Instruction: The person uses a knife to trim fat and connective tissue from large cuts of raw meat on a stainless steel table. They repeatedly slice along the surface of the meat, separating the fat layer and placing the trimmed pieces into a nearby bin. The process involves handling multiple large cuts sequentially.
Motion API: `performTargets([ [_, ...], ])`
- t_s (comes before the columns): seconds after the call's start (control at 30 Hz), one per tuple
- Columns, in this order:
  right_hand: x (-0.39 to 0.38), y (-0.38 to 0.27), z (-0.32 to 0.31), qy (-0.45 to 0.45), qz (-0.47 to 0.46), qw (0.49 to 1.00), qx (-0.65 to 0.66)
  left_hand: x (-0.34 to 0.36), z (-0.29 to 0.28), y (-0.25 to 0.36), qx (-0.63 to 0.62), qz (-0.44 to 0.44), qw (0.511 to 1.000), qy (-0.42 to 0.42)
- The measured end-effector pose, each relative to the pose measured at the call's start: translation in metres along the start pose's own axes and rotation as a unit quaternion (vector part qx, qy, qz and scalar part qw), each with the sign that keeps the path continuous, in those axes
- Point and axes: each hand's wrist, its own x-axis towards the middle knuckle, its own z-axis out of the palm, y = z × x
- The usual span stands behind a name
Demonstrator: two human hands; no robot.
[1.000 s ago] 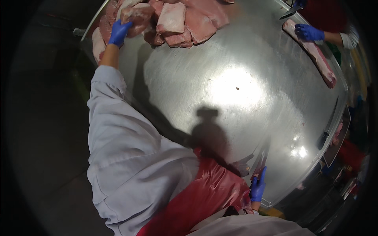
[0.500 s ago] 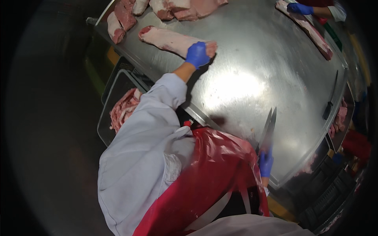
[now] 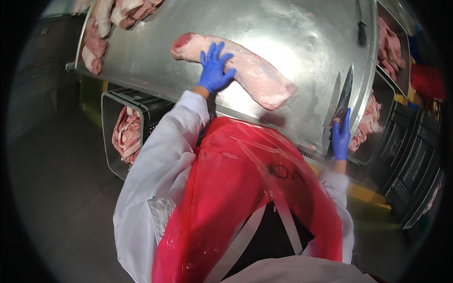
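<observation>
A long pale slab of raw meat [image 3: 259,85], with a red end at the left, lies on the steel table [image 3: 302,42]. My left hand [image 3: 216,70], in a blue glove, rests open on its near edge, fingers spread over the surface. To the right, close to the table's edge, my right hand [image 3: 340,137], also gloved in blue, grips a large knife [image 3: 345,92] whose blade points away from me.
Meat pieces [image 3: 137,9] are heaped at the back left. A second knife [image 3: 361,30] lies at the far right. A crate of trimmings [image 3: 125,134] stands below the left edge. Bins of meat [image 3: 389,47] and dark stacked crates [image 3: 408,160] line the right.
My left hand has brought the slab from the left-hand pile onto the middle of the table and loosened from a grip to spread fingers. The view has turned; the co-worker is out of sight.
</observation>
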Motion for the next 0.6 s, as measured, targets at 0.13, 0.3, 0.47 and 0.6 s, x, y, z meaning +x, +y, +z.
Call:
performTargets([
  [0.13,-0.019,0.031,-0.024,0.023,-0.026,0.999,-0.002,0.098,0.005,-0.011,-0.189,-0.559,0.797,0.129],
  [0.3,-0.061,0.040,-0.045,0.006,0.075,0.996,0.042,0.205,-0.016,0.018,-0.043,-0.586,0.809,-0.002],
  [0.47,-0.093,0.058,-0.057,0.016,0.080,0.996,-0.025,0.256,0.024,0.010,-0.097,-0.299,0.947,-0.072],
  [0.6,-0.092,0.060,-0.048,0.053,0.100,0.994,-0.002,0.244,0.043,0.012,-0.576,-0.235,0.772,-0.133],
])
